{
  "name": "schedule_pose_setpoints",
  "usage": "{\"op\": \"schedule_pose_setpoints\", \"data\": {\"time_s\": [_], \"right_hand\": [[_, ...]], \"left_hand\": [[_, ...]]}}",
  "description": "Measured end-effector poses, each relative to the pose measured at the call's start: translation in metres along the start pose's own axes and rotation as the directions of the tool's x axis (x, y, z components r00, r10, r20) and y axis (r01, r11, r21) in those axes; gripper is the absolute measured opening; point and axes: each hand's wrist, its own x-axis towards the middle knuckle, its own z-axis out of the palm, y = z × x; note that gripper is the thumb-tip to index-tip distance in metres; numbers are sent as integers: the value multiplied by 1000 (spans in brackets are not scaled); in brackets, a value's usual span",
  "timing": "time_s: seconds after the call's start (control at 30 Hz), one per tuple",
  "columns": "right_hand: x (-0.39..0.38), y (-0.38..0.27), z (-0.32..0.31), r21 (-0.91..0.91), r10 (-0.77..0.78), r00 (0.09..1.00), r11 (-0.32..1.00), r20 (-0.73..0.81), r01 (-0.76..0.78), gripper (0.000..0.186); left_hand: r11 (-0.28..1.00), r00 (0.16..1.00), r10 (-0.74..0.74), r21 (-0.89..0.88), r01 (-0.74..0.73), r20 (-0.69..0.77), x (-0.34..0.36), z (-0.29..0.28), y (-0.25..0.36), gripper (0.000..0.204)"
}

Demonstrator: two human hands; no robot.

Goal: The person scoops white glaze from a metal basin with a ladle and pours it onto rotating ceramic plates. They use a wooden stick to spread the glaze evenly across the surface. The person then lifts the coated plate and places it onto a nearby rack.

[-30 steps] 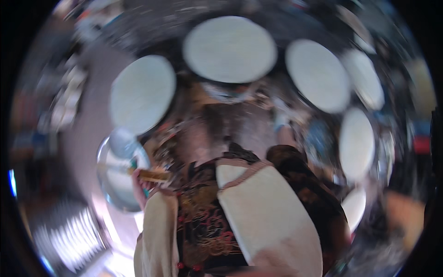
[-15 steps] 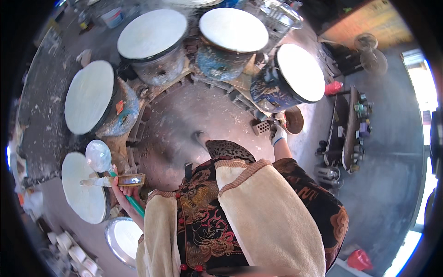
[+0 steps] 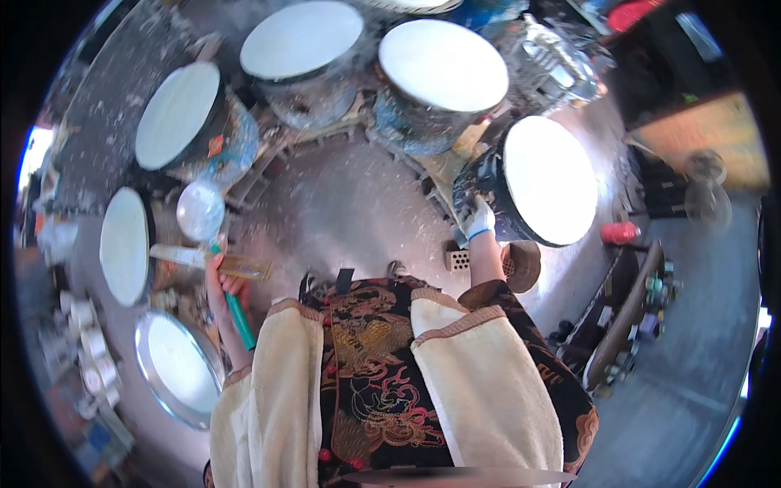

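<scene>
The left hand [image 3: 218, 275] has its fingers closed around a green-handled brush [image 3: 236, 313] and a flat wooden stick [image 3: 213, 260], the stick pointing left toward a small round lid [image 3: 200, 210]. The right hand [image 3: 480, 221], in a white glove, rests against the dark side of a drum [image 3: 547, 180] topped with a pale round sheet; how far its fingers are curled I cannot tell. More white-topped drums [image 3: 443, 65] ring the floor [image 3: 350, 211].

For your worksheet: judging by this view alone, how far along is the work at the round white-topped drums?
Done: five drum tops are evenly white. In hand: the left hand holds a green-handled ladle and a flat stick; the gloved right hand touches the right-hand drum. What is left cannot be told.
</scene>
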Motion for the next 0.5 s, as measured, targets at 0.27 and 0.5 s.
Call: {"op": "schedule_pose_setpoints", "data": {"time_s": [0.27,0.5], "right_hand": [[71,15,33,-452,34,999,892,10,-26,17],[159,71,136,-562,176,983,818,43,-122,12]], "left_hand": [[997,961,63,68,-46,-270,-57,11,-95,36],[990,837,106,-25,-141,-536,-63,-64,-120,27]]}}
